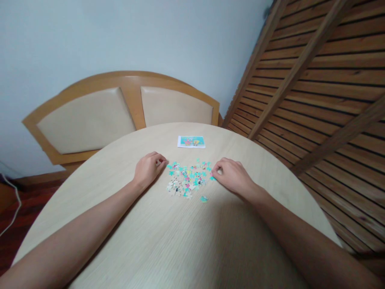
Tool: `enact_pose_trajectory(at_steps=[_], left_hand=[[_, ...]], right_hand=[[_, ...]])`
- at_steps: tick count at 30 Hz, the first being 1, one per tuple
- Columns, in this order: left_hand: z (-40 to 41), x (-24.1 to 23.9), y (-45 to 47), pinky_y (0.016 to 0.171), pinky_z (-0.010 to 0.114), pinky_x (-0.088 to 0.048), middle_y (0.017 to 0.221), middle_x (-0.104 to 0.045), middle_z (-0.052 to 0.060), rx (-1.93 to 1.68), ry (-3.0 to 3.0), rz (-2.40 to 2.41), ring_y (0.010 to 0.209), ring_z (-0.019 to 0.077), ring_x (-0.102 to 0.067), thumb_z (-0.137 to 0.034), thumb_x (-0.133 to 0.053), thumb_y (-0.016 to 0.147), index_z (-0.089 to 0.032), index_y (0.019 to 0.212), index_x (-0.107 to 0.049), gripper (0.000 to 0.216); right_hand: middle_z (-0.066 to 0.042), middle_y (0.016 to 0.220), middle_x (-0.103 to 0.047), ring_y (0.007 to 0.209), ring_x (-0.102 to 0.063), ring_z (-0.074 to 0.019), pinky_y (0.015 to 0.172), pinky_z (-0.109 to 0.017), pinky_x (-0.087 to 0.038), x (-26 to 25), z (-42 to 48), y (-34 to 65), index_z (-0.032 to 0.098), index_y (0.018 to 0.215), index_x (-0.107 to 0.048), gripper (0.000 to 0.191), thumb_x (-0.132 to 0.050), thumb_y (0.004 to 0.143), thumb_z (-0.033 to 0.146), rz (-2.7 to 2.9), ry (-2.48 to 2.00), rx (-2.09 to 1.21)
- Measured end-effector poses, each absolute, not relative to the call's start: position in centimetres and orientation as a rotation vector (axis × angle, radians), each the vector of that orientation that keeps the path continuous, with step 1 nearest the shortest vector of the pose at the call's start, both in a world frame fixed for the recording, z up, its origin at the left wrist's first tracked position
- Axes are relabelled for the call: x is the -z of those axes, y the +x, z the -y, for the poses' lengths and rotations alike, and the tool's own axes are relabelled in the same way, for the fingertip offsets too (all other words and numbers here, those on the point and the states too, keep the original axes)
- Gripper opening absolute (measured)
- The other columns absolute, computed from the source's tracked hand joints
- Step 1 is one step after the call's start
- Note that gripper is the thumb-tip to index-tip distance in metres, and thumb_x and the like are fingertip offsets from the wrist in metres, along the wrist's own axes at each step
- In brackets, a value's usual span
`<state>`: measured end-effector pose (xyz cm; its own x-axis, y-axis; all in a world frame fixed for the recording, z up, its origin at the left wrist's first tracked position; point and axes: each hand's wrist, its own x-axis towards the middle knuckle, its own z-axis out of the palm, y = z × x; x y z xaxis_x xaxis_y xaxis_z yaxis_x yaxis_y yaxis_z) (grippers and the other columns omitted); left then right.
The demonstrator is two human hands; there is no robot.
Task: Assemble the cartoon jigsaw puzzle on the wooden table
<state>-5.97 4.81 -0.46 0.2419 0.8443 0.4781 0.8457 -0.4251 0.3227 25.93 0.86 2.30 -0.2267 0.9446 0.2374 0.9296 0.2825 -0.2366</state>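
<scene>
A small heap of loose jigsaw pieces (188, 178), mostly turquoise, white and pink, lies on the round pale wooden table (168, 241). My left hand (148, 168) rests at the heap's left edge with its fingers curled under, fingertips touching the nearest pieces. My right hand (231, 175) rests at the heap's right edge, fingers curled and pinched at a turquoise piece. One turquoise piece (204, 198) lies apart, nearer to me. A small printed picture card (191, 141) lies flat beyond the heap.
Behind the table stands a wooden bench back (120, 108) with two beige padded panels against a pale wall. A slatted wooden wall (325, 100) rises on the right. A white cable (13, 200) runs over the dark floor at left.
</scene>
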Motion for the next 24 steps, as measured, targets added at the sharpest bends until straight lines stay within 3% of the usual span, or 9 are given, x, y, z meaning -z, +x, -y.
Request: enact_pose_trajectory(at_steps=[6,12,15,19,24], left_hand=[[-5.4,1.1,-6.4,0.057,0.029,-0.035,0.084,-0.070,0.005,0.926,-2.475,1.709,0.070,0.0191,-0.060,-0.038,-0.065,0.090,-0.023,0.081,-0.075,0.020],[-5.4,1.1,-6.0,0.059,0.030,-0.039,0.077,-0.070,0.006,0.922,-2.505,1.621,0.069,0.0198,-0.061,-0.042,-0.062,0.092,-0.022,0.077,-0.074,0.029],[-4.9,0.5,-5.5,0.069,0.033,-0.046,0.084,-0.072,0.007,0.920,-2.620,1.533,0.076,0.0209,-0.063,-0.038,-0.057,0.095,-0.021,0.085,-0.074,0.026],[-4.0,-0.4,-4.9,0.088,0.037,-0.046,0.095,-0.072,0.007,0.818,-2.982,1.066,0.091,0.0219,-0.064,-0.033,-0.056,0.094,-0.021,0.096,-0.070,0.018],[-3.7,-0.7,-5.0,0.092,0.037,-0.044,0.099,-0.069,0.007,0.744,-3.131,0.863,0.098,0.0232,-0.062,-0.028,-0.060,0.086,-0.022,0.097,-0.068,0.015]], right_hand=[[-0.005,0.091,-0.072,0.089,-0.066,-0.0228,0.078,-0.034,-0.040,-2.2,-0.8,25.6,0.020,0.081,-0.072,0.014,-0.062,0.089,0.024,2.260,-1.646,-0.037],[-0.005,0.101,-0.070,0.099,-0.063,-0.0215,0.087,-0.035,-0.040,-2.1,0.5,23.5,0.023,0.097,-0.074,0.012,-0.066,0.092,0.028,2.458,-1.150,-0.130],[-0.005,0.109,-0.070,0.105,-0.061,-0.0217,0.091,-0.036,-0.039,-1.7,1.1,22.7,0.025,0.106,-0.074,0.018,-0.069,0.092,0.034,2.546,-0.950,-0.186],[-0.004,0.105,-0.071,0.102,-0.062,-0.0194,0.090,-0.034,-0.039,-1.4,1.3,22.5,0.023,0.101,-0.074,0.013,-0.067,0.094,0.031,2.574,-0.862,-0.189],[-0.004,0.099,-0.073,0.096,-0.064,-0.0185,0.087,-0.033,-0.037,-1.8,0.9,22.8,0.021,0.092,-0.074,0.015,-0.062,0.097,0.030,2.562,-0.858,-0.105]])
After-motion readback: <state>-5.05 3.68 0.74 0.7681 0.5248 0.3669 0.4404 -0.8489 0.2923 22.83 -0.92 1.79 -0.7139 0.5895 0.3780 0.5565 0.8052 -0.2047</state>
